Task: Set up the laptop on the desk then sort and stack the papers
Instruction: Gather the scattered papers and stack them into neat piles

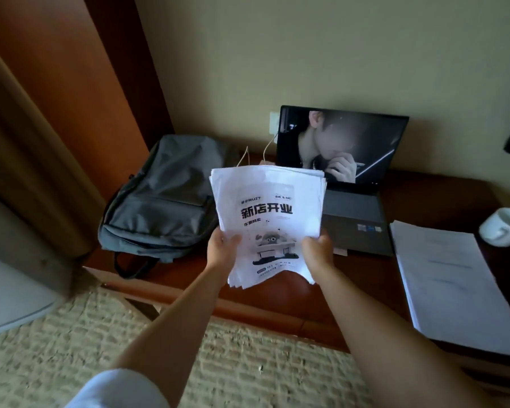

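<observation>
Item: bundle of papers (267, 219), white printed sheets, top sheet a flyer with bold black lettering and a cartoon drawing. Held upright above the front of the desk (365, 278), between the backpack and the laptop, clear of the desktop.

Grip: left hand (223, 250) holds the lower left edge, thumb across the face; right hand (317, 250) holds the lower right edge likewise. Both hands closed on the bundle.

Handling: light, limp, many loose sheets. The bottom edge sags between the hands and the top corners fan unevenly, so the sheets are likely to slide apart. Probably best held at both long edges, or squared by tapping the bottom edge on the desk. Creases easily.

Laptop (348, 184): open at the back of the desk near the wall, screen lit, white cable (267, 148) running behind it; this part of the task looks done.

Second stack of papers (451, 278): lies flat at the right of the desk, beside the laptop.

Also present: grey backpack (162, 198) lying flat at the desk's left end; white cup (504, 228) at the far right, just beside the flat stack.
</observation>
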